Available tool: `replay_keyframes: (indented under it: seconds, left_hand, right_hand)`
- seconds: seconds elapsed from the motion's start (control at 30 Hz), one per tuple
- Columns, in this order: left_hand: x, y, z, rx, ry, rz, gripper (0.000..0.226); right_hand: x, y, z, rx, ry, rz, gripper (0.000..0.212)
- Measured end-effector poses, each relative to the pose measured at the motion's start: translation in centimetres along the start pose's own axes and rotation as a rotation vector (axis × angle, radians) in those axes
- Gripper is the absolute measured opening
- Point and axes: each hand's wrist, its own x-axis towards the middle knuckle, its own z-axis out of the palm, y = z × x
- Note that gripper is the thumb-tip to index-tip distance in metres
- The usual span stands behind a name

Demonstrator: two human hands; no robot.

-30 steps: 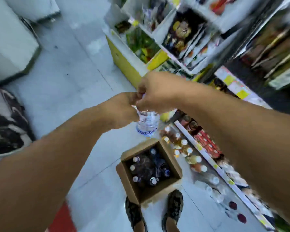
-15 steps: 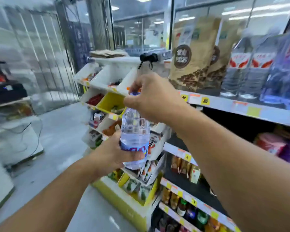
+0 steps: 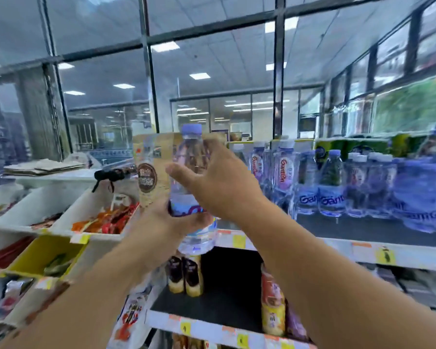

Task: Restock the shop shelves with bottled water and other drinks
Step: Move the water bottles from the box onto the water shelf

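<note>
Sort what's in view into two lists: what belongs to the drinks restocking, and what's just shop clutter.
Belongs to the job:
water bottle
left hand, gripping its lower half
right hand, on its upper part
top shelf
shelved water bottles

Just lying about:
brown snack pouch
snack bins
flattened cardboard

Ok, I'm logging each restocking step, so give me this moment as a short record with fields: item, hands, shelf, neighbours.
item: clear plastic water bottle with a lilac cap, upright, held in the air
left hand: grip around the bottle's lower half
right hand: fingers spread against the bottle's upper body
shelf: dark top shelf, bare patch right of the bottle
neighbours: row of matching water bottles; tan snack pouch behind
</note>
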Motion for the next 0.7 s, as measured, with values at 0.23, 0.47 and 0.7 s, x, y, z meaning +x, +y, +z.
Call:
replay_keyframes:
  seconds: [0.23, 0.47, 0.7]
  left_hand:
    - [6.9, 0.1, 12.8, -0.118, -0.163, 0.13, 0.046]
    - [11.2, -1.8, 21.4, 0.07, -0.213, 0.097, 0.04]
    - [14.2, -2.0, 24.2, 0.154, -0.241, 0.017, 0.042]
  right_hand:
    - [0.3, 9.0, -9.5, -0.186, 0.158, 0.168, 0.071]
    - [1.4, 17.2, -13.1, -0.268, 0.313, 0.312, 0.072]
    - [4.4, 23.3, -10.3, -0.277, 0.265, 0.401, 0.072]
